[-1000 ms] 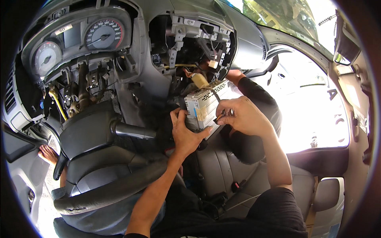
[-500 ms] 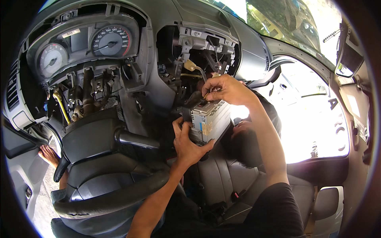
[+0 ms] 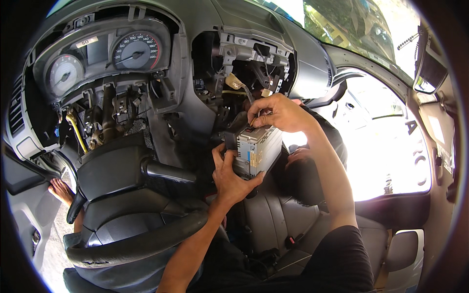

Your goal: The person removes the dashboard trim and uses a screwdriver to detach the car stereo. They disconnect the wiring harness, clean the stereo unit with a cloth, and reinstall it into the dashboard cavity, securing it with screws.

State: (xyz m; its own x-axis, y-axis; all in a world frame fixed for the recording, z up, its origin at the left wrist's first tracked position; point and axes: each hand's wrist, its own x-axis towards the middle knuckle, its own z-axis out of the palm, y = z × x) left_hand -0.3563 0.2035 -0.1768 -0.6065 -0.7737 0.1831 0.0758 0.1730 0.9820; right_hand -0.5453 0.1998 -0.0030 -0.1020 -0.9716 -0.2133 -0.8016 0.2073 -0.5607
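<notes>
A boxy silver car stereo [image 3: 261,149] with slotted metal sides and a dark front is held in front of the opened dashboard. My left hand [image 3: 233,175] grips it from below and the left side, with fingers and thumb spread around the casing. At the top of the unit, my right hand [image 3: 277,115] is closed in a pinch on thin wiring. A grey cable [image 3: 248,92] runs from a pale connector [image 3: 234,82] in the dashboard toward these fingertips. The fingers partly hide the pinched end.
The dashboard cavity [image 3: 259,63] shows bare brackets and wires. The steering wheel [image 3: 141,244] lies at lower left, beneath the instrument cluster [image 3: 102,58]. Another person's head [image 3: 305,178] is close beside the stereo, right of it. A grey seat [image 3: 273,210] stands behind.
My right fingers have shifted slightly at the top of the stereo, and the cable beside them has moved a little. The stereo tilts slightly differently; my left hand keeps its grip.
</notes>
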